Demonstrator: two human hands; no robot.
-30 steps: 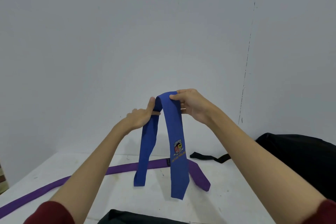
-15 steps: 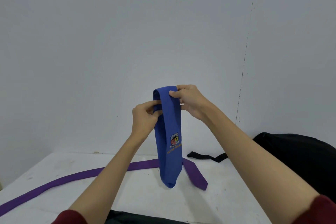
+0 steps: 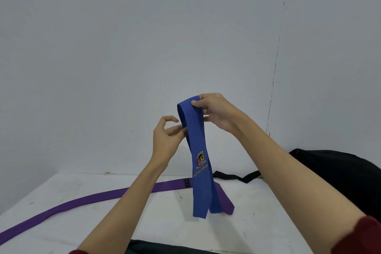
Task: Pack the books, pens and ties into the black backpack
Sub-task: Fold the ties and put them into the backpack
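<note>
Blue tie [image 3: 199,173] folded double, hanging lengthwise from your right hand [image 3: 216,112].
Your right grip pinches its fold; ends point down over the counter [image 3: 103,227]; left hand [image 3: 168,137] loose, fingertips touching it.

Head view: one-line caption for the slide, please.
Right hand pinches a folded blue tie above the table; left hand touches its edge; purple tie lies flat.
</note>
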